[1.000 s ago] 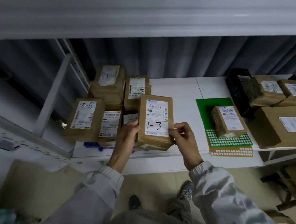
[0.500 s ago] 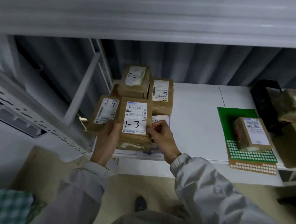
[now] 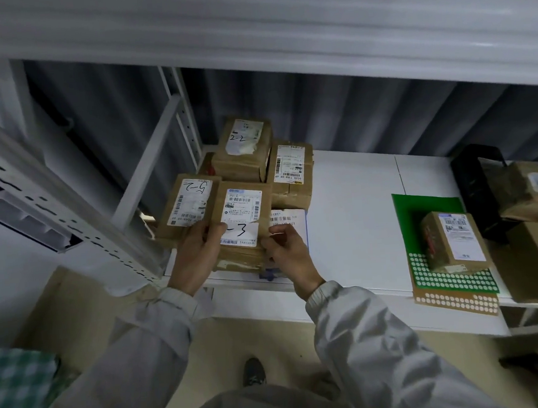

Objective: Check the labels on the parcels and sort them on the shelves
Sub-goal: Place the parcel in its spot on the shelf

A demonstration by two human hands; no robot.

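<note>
Parcel [image 3: 242, 220], brown cardboard, flat and rectangular, with a white printed label on its top face carrying barcodes and a handwritten mark of which "-3" shows beside the left thumb. It sits at the front left of the white shelf [image 3: 353, 204], on top of other packages and touching the "5-2" parcel [image 3: 189, 206] on its left. Left hand [image 3: 195, 256] grips the near left edge, thumb laid over the label; right hand [image 3: 288, 250] pinches the near right corner with curled fingers. The box appears rigid, and judging by the easy two-hand hold it is probably light; its taped surface may be a little slick. The best hold is likely at opposite short edges, as here, keeping the label uncovered for reading. Crumpled tape along the near side suggests wear, so squeezing there is inadvisable. Behind stand a "2-2" parcel [image 3: 243, 148] and a further labelled parcel [image 3: 291, 170]; well apart to the right, a small box [image 3: 453, 240] rests on a green dotted sheet [image 3: 426, 202].
</note>
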